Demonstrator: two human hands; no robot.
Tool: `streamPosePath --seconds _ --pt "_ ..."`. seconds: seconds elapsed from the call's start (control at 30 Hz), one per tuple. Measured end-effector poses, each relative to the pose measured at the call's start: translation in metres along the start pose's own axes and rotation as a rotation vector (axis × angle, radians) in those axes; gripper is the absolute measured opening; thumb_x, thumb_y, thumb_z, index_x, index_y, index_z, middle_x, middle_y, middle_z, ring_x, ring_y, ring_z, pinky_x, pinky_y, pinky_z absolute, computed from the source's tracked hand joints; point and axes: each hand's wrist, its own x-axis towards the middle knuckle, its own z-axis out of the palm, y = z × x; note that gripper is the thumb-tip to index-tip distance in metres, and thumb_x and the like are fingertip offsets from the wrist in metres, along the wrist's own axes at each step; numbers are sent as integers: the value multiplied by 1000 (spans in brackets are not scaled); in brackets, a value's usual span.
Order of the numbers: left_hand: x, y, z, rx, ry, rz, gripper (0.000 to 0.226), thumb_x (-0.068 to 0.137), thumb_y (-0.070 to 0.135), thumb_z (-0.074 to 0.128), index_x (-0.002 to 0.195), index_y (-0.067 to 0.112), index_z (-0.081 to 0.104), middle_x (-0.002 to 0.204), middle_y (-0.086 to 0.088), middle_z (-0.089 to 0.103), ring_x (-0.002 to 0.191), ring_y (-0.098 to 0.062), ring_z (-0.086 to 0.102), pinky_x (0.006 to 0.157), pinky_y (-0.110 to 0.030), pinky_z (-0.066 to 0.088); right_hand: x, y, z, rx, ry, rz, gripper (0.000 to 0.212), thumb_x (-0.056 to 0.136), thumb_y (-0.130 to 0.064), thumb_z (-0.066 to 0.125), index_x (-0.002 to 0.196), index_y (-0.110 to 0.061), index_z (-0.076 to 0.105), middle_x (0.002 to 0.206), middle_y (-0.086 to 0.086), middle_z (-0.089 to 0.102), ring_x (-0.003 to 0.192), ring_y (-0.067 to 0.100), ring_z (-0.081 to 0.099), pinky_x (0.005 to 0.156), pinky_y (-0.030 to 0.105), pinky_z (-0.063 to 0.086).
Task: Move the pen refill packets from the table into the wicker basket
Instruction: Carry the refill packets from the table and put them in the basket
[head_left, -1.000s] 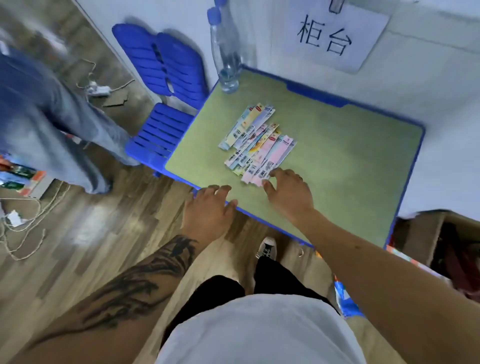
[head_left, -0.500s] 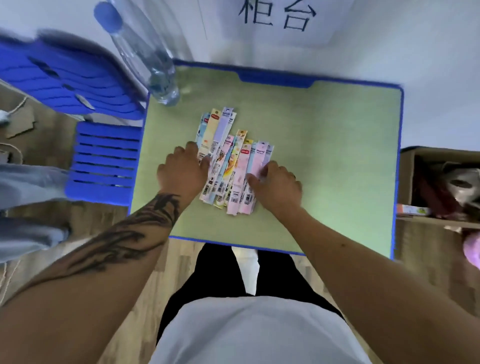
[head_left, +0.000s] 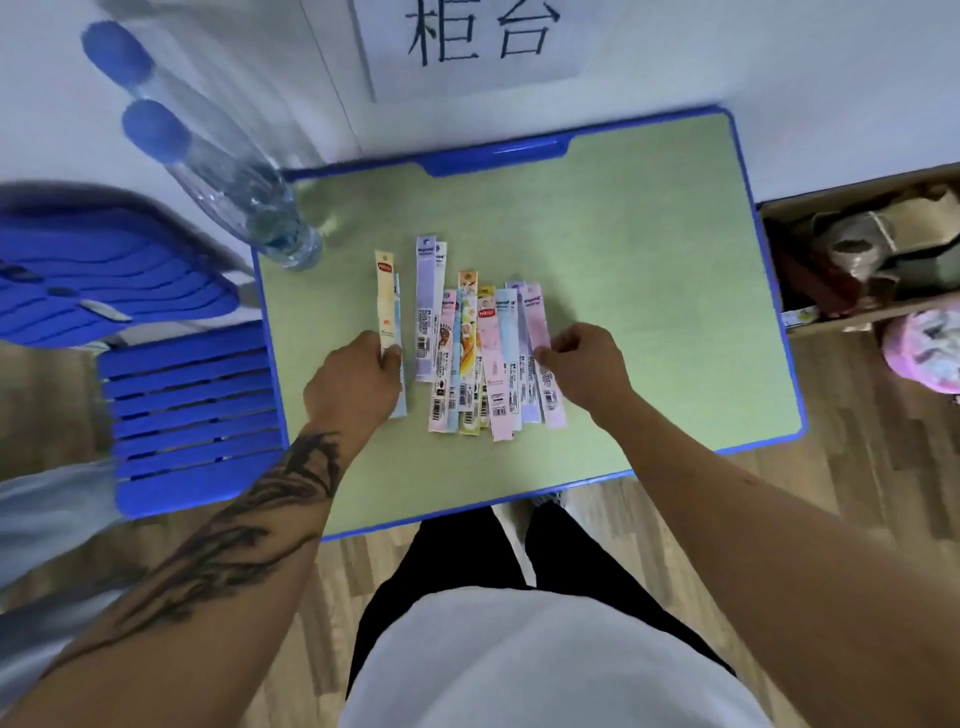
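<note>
pinching pen refill packets (head_left: 470, 358) (print seemingly unreadable), wall sign (head_left: 480, 36) reads 柜台.

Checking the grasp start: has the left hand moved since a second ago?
Yes. The left hand has gone from the table's near blue edge forward onto the top and now pinches the cream packet at the left end of the packets.

A: Where are the hands?
B: Left hand (head_left: 349, 387) pinches a cream packet (head_left: 386, 306); right hand (head_left: 587, 366) pinches a pink packet (head_left: 537, 322).
A: The rest?
B: Other refill packets (head_left: 470, 358) lie fanned on the green desk (head_left: 649, 291); a water bottle (head_left: 244, 202) stands at its far left corner.
</note>
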Motion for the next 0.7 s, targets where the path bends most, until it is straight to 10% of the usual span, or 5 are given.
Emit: streamPosePath --seconds 0.33,0.7 --pt "-60 99 10 -226 40 380 38 105 39 53 77 13 59 72 -3 63 72 -27 61 64 -34 40 -50 65 -76 513 159 18 12 90 -21 76 88 -18 64 80 -4 71 65 14 64 70 33 53" --pt "-303 374 163 -359 -573 848 25 99 23 66 78 14 75 68 -4 76 59 -25 75 59 -35 59 -204 311 -275 944 709 103 17 92 -14 76 84 -12 61 74 7 70 55 11 57 50 26 45"
